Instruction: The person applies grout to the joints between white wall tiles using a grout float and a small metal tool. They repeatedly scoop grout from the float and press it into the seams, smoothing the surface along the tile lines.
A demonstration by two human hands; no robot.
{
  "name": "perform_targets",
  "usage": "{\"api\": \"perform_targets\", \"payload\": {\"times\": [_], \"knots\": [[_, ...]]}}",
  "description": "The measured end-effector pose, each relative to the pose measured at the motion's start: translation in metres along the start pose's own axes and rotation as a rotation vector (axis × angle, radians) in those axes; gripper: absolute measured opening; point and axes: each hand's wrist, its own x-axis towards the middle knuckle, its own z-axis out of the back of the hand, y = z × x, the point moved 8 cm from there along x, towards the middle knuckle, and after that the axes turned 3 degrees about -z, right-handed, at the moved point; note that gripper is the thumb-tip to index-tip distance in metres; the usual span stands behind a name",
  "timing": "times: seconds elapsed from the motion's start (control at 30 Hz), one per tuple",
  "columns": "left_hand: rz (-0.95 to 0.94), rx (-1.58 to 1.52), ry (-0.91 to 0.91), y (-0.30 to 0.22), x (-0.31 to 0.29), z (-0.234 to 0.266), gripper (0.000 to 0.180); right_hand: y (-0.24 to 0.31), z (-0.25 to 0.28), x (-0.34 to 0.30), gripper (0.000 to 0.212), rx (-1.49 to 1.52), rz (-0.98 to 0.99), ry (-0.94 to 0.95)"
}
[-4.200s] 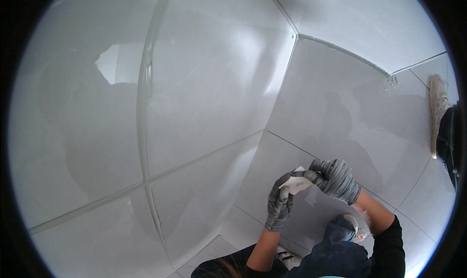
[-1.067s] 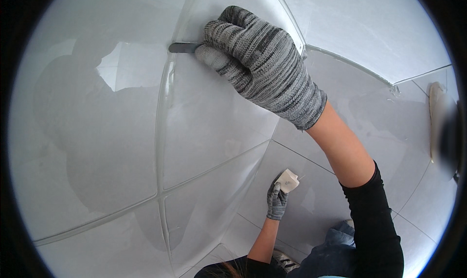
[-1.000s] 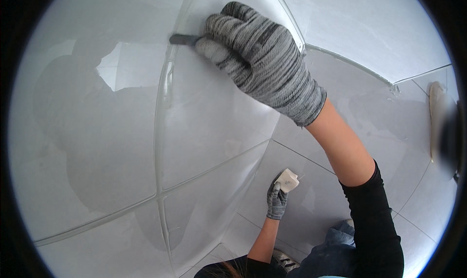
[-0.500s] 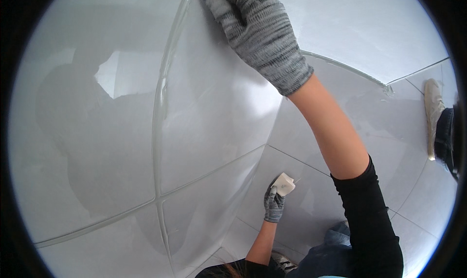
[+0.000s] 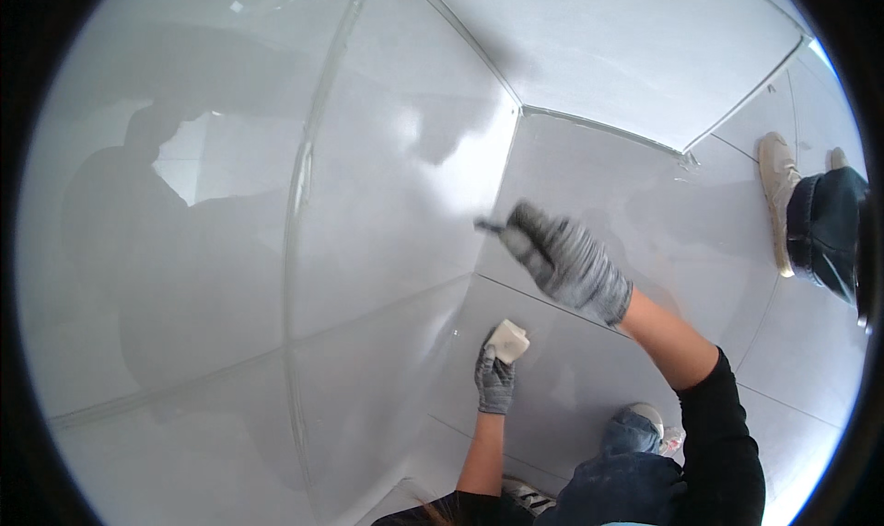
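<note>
My left hand (image 5: 495, 379), in a grey knit glove, is closed round a cream-coloured block (image 5: 508, 341) with squared edges, perhaps a sponge, low over the floor. My right hand (image 5: 575, 263), gloved alike and smeared by motion, grips a small dark flat tool (image 5: 488, 226) that may be a scraper; most of it is hidden in the fingers. The tool's tip points toward the tiled wall (image 5: 387, 185) on the left. Glossy grey sealant or grout lines (image 5: 304, 171) run along the wall's tile joints.
A second wall (image 5: 617, 47) meets the first in a corner at the far side. Grey floor tiles (image 5: 718, 296) lie below. Another person's shoe (image 5: 779, 199) and jeans leg stand at the right. My own shoe (image 5: 647, 418) rests near the bottom.
My right hand has come down from the top of the wall toward me and to the right, still holding the dark tool. The view has shifted; my left hand keeps the block.
</note>
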Motion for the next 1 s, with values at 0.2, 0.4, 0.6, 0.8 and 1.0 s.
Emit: {"api": "perform_targets", "payload": {"times": [0.2,0.4,0.6,0.8,1.0], "knots": [[0.015,-0.012,0.183,-0.043,-0.012,-0.111,0.05,-0.009,-0.01,-0.068,0.022,0.067,0.19,0.168],[0.025,0.055,0.312,-0.073,-0.059,-0.188,0.05,-0.018,0.016,-0.108,0.027,-0.09,0.045,0.229],[0.011,-0.032,0.301,-0.067,-0.103,-0.197,0.047,-0.015,0.023,-0.141,0.023,-0.138,0.021,0.194],[-0.232,0.126,0.196,-0.095,-0.136,-0.188,0.046,-0.01,0.054,-0.163,0.024,-0.207,-0.075,-0.11],[-0.244,0.354,0.218,-0.099,-0.14,-0.19,0.053,0.035,0.033,-0.179,0.021,-0.388,0.36,-0.106]]}}
